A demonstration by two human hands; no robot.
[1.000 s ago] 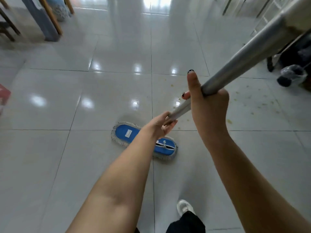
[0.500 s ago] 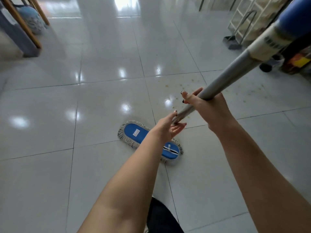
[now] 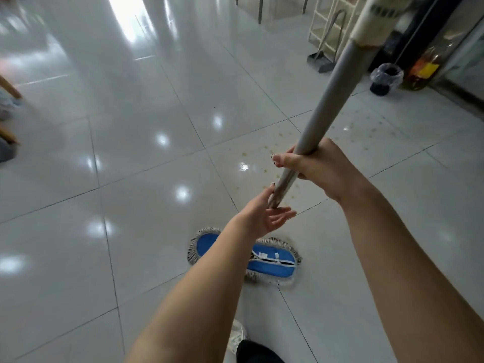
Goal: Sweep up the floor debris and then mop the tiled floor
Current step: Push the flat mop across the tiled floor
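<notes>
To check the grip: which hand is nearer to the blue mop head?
Left. The left hand touches the handle low down, above the mop head; the right hand grips it higher up.

Mop head [image 3: 272,261] on the floor [image 3: 131,205], nearer than the left hand [image 3: 259,217] (which sits below the right hand [image 3: 314,169] on the pole [image 3: 330,100]); bin [image 3: 385,79] and dustpan [image 3: 320,62] beyond, rightward.

Glossy white tiled floor [image 3: 131,179] with thin dark grout lines, mirroring small round spots of light and a broad glare at top. Upper right: cream slatted rack [image 3: 324,24], grey dustpan [image 3: 320,62] before it, plastic-lined black bin [image 3: 385,79], yellow-labelled amber bottle [image 3: 421,72]. Left edge: blurred wooden furniture legs [image 3: 9,87].
</notes>
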